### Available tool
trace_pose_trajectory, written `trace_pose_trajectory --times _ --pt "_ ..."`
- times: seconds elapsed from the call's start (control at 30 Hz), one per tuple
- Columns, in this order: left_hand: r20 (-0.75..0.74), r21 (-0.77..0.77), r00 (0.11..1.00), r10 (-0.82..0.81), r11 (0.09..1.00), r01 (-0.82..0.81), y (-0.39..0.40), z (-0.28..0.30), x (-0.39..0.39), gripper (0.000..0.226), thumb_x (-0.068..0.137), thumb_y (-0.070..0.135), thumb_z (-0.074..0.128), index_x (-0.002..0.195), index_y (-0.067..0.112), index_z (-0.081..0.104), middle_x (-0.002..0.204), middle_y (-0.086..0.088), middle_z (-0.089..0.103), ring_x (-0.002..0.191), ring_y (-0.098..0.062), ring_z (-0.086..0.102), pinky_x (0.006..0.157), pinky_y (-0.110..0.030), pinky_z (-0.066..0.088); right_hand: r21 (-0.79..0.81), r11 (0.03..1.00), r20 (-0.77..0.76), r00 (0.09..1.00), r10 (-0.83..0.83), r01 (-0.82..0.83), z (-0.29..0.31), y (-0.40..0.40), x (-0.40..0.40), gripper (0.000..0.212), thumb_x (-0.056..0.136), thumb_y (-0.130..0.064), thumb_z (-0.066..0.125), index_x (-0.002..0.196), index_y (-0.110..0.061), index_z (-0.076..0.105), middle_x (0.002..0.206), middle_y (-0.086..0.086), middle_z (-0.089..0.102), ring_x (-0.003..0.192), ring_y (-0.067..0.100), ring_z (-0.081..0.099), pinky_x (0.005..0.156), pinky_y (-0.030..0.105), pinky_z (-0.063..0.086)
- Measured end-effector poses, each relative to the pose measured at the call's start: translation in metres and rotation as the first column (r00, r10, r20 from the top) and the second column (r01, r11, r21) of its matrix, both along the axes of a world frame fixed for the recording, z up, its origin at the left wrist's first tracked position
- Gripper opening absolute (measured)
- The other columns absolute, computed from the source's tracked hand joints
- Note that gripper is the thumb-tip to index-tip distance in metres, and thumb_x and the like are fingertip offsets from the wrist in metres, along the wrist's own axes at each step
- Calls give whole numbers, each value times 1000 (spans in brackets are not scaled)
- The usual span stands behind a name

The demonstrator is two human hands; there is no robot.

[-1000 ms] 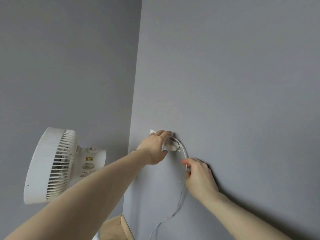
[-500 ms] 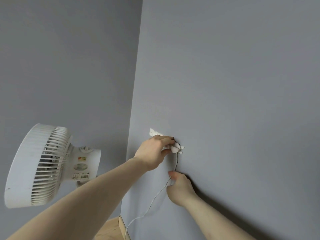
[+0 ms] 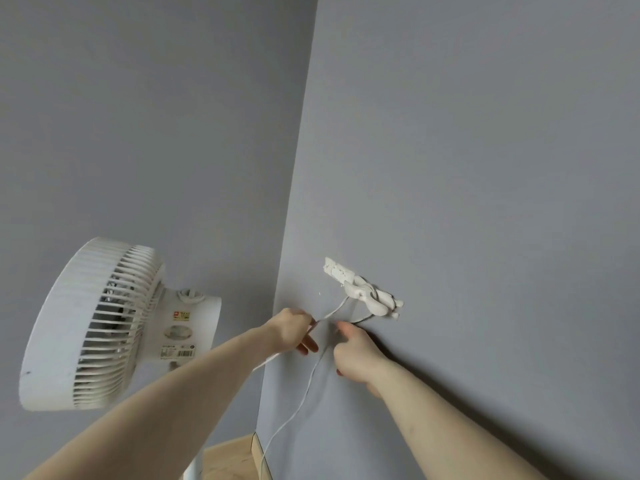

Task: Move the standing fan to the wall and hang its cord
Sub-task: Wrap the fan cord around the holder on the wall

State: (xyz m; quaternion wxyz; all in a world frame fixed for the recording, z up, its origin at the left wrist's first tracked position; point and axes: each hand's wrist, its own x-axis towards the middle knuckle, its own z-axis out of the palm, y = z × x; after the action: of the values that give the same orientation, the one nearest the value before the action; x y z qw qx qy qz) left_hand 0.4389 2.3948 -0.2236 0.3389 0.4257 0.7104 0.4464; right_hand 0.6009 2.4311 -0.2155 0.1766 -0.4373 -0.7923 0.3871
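A: Where's the cord (image 3: 334,310)?
B: Looped over the white hook (image 3: 363,292) on the wall (image 3: 485,168). Just below the hook, your left hand (image 3: 294,330) pinches one strand; your right hand (image 3: 353,355) is curled by the other, grip unclear.
A: The fan (image 3: 104,323)?
B: Left of the hook.

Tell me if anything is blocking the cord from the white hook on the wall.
Nothing visible does. The cord already loops over the white hook, with the left hand and right hand holding its strands just below on the bare grey wall.
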Motion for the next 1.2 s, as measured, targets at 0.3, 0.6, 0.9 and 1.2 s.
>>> trace_pose_trajectory --times 0.3,0.6,0.9,1.2 --pt "104 30 994 -34 999 31 13 -17 3 33 100 20 38 122 14 62 104 -1 78 97 -18 74 89 -34 48 -27 998 -39 998 56 -57 7 1 -6 79 88 -1 39 160 -27 21 161 -5 32 145 17 36 115 35 38" --pt "207 208 978 14 976 -58 11 15 6 40 102 12 35 136 20 54 131 1 59 108 -22 61 78 -31 43 473 865 109 985 132 -169 25 -29 39 60 83 -2 44 132 -32 61 135 -10 59 106 8 61 95 23 48" --pt "167 362 986 20 929 -80 6 94 12 41 103 18 36 139 20 55 133 4 57 115 -22 62 93 -35 43 659 749 94 996 9 -69 72 -36 79 58 80 -7 49 132 -32 54 137 -18 49 120 13 56 99 31 47" --pt "136 516 989 65 847 -127 3 134 30 55 86 -12 40 131 10 63 105 1 69 85 -14 66 65 -20 49 638 755 295 954 -59 -151 72 -46 80 60 87 -14 49 145 -25 41 154 -16 31 125 25 57 103 40 46"
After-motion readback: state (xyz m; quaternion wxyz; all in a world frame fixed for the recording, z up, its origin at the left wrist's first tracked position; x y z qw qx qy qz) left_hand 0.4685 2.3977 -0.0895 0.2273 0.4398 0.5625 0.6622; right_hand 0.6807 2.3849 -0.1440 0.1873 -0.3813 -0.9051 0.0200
